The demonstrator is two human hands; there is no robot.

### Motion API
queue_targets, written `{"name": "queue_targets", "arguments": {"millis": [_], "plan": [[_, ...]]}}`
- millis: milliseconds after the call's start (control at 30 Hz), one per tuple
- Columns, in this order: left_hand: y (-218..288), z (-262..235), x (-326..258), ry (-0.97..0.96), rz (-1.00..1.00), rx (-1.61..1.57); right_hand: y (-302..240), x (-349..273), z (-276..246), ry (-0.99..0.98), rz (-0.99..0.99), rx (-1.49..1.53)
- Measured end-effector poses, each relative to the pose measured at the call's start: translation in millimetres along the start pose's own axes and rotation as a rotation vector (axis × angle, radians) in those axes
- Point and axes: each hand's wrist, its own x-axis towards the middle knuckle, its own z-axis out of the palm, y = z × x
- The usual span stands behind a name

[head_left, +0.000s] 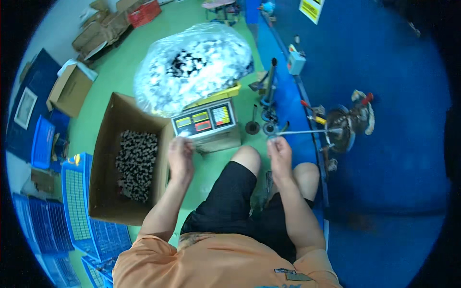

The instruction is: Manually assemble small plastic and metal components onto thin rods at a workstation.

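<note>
My left hand (180, 161) is raised between the open cardboard box (103, 192) and the weighing scale (218, 139). Its fingers are drawn together, and whatever they hold is too small and blurred to name. In front of my right knee, my right hand (280, 156) has its fingertips pinched at the near end of a thin pale rod (305, 131). Whether they grip the rod or a small piece at its tip, I cannot tell. The rod reaches right to a round metal machine part (340, 128). Many small black and grey parts (137, 165) lie inside the box.
A large clear plastic bag (221, 50) of white and black pieces sits in a yellow tray (213, 96) behind the scale. Blue crates (77, 201) stand at left. A blue machine edge (307, 101) with red-handled levers (367, 99) runs along the right.
</note>
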Motion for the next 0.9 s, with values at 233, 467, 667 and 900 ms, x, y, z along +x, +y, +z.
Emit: {"name": "queue_targets", "arguments": {"millis": [233,467,667,900], "plan": [[25,-120,36,0.387,-0.036,-0.323,0,6,3,0.018,0.209,-0.172],[82,31,76,-0.092,0.586,0.694,9,9,1,-0.018,0.266,-0.151],[81,101,220,-0.175,0.808,1.307,5,8,4,-0.044,0.299,-0.191],[32,124,287,-0.227,0.562,1.609,8,14,-4,-0.031,0.311,-0.166]]}}
